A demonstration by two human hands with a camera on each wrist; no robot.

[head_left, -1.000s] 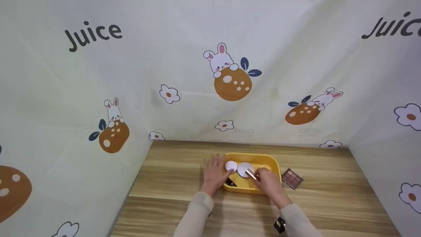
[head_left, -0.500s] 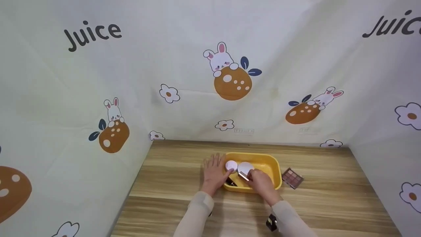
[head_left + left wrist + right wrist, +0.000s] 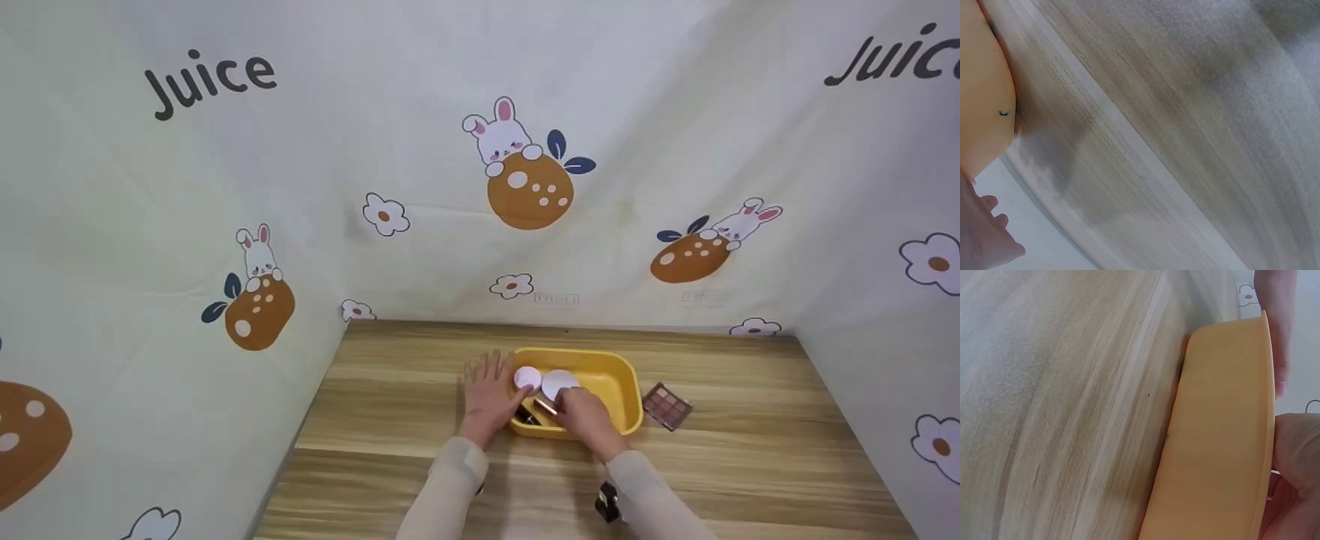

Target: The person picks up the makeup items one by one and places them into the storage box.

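Note:
A shallow yellow tray (image 3: pixel 615 379) stands on the wooden table. In the head view my left hand (image 3: pixel 487 394) lies with spread fingers at its left rim, the thumb reaching over the edge. My right hand (image 3: pixel 591 416) is inside the tray, pinching a shiny rose-gold lipstick tube (image 3: pixel 546 406) low over the tray floor; whether the tube touches the floor cannot be seen. Two round white compacts, a small one (image 3: pixel 527 378) and a larger one (image 3: pixel 558 381), lie behind it. A black tube (image 3: pixel 526 415) with a metallic band sits at the left front, partly hidden.
An eyeshadow palette (image 3: pixel 667 406) lies on the table (image 3: pixel 750 420) just right of the tray. Patterned cloth walls (image 3: pixel 420 262) enclose the table at the back and sides. Both wrist views show mostly tabletop and the tray's outer wall (image 3: pixel 1219 416).
My right hand has moved left and down into the tray, bringing the lipstick tube from over the larger compact to beside the black tube. The left hand has stayed in place.

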